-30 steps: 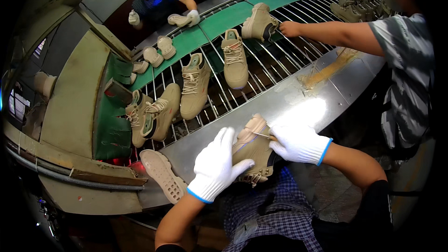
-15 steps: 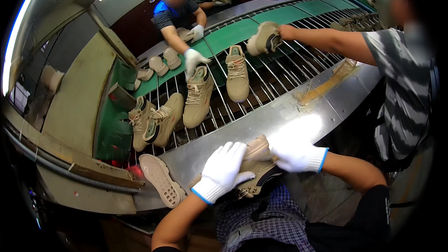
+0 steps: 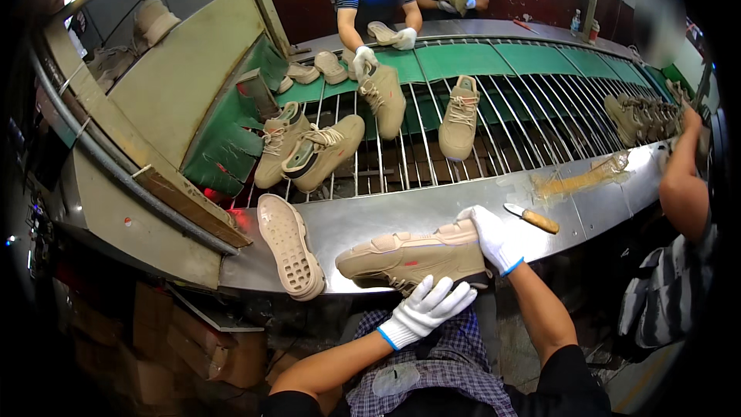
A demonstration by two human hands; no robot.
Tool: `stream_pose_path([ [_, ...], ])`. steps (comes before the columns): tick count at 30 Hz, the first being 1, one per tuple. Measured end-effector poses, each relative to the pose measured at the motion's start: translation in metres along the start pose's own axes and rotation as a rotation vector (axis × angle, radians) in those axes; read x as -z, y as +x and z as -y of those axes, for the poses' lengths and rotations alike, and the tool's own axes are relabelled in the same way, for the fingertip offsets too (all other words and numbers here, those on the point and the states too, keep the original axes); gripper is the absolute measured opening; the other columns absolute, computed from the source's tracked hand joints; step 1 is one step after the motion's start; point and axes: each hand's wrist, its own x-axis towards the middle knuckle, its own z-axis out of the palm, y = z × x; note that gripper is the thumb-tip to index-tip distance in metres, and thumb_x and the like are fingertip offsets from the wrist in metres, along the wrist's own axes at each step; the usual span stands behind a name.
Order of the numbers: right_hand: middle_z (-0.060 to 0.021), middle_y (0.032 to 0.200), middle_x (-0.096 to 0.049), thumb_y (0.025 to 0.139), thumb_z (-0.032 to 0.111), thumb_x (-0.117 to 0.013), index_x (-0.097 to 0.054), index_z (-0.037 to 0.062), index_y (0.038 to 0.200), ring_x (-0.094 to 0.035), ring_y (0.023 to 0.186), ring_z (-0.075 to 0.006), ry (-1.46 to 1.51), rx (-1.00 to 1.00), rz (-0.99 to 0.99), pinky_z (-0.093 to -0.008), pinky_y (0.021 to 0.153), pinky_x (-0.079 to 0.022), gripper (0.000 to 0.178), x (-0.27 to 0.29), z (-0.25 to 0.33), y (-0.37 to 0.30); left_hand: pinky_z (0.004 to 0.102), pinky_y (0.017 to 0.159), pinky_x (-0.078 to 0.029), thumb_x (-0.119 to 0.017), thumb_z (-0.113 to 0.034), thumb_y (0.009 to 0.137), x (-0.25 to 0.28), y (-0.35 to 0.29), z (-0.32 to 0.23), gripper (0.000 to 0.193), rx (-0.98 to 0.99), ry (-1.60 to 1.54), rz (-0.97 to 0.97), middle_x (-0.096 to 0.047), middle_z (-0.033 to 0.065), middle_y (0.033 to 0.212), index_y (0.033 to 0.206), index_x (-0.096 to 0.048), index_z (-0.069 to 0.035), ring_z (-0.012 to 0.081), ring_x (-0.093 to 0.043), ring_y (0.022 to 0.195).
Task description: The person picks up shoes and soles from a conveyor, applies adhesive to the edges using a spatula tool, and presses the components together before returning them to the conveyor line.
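A beige lace-up shoe (image 3: 423,265) lies sideways before me, toe to the left, with a beige sole (image 3: 432,239) along its upward-facing bottom. White knitted gloves cover both hands. My right hand (image 3: 494,238) closes around the heel end, its fingertips mostly hidden. My left hand (image 3: 429,310) rests against the upper on the near side, fingers stretched out and slightly apart. Left of the shoe, a separate loose sole (image 3: 290,247) lies with its studded inner side up on the metal ledge. A wooden-handled knife (image 3: 532,218) lies beyond my right hand.
A metal ledge (image 3: 363,216) borders a rod conveyor (image 3: 509,123) carrying beige shoes (image 3: 461,117). Across it, a gloved co-worker grips another shoe (image 3: 383,99). Several soles (image 3: 332,68) sit on the green strip. A striped-shirted person (image 3: 670,286) stands at right, near more shoes (image 3: 629,117).
The shoe before me now lies lengthwise; my right hand grips its heel and my left has dropped to the near side. Across, the co-worker has lifted a shoe. The right-hand person's arm has moved away rightward.
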Motion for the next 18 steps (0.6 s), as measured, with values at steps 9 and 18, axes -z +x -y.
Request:
stream_pose_path([
  [9,-0.0222,0.134,-0.065,0.112,0.017,-0.045,-0.059,-0.0101,0.138,-0.063,0.126,-0.0306,0.173,0.323,-0.194,-0.0408,0.112,-0.047,0.040,0.008,0.129,-0.033,0.0483,0.095,-0.056,-0.100,-0.037,0.064,0.091,0.092,0.124,0.084,0.370,-0.389,-0.161,-0.068,0.0162,0.116,0.130,-0.061,-0.003,0.0389,-0.069,0.104],
  [18,-0.0294,0.135,-0.063,0.108,0.027,-0.050,-0.049,-0.0084,0.148,-0.067,0.120,-0.0421,-0.285,0.261,-0.186,-0.0448,0.107,-0.050,0.053,0.032,0.188,-0.038,0.0449,0.087,-0.057,-0.103,-0.037,0.058,0.080,0.114,0.137,0.083,0.414,-0.627,-0.129,-0.071,0.0147,0.106,0.123,-0.063,-0.003,0.0357,-0.071,0.094],
])
